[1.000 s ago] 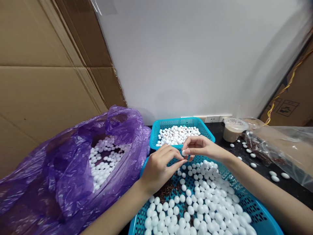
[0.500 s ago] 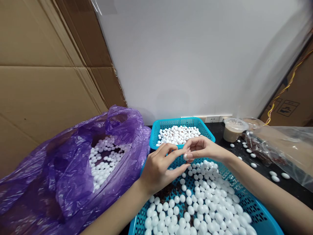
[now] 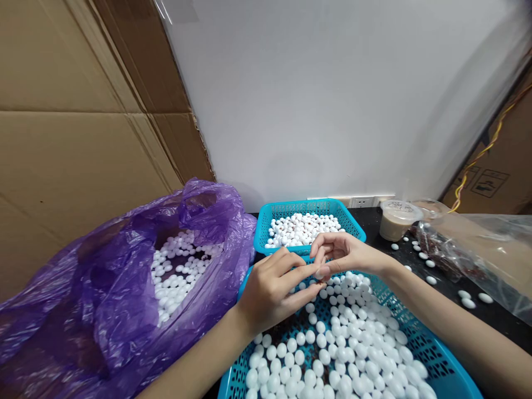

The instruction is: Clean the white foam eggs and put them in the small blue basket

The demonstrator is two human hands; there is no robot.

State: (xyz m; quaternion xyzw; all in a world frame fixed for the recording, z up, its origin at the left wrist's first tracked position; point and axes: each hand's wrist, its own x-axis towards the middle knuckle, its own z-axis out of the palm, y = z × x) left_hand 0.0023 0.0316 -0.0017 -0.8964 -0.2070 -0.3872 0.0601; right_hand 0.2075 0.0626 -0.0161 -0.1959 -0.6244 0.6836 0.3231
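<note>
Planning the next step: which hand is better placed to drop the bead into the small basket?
Right, probably. Both hands meet at the bead, but the right hand sits nearer the small basket, while the left hand lies lower, over the large basket.

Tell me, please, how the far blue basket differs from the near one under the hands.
The far blue basket looks smaller than the near blue basket, though it sits further off. The far one holds a tight heap of white beads; the near one's beads lie spread out, with mesh and brown bits showing. Both are bright blue mesh baskets.
</note>
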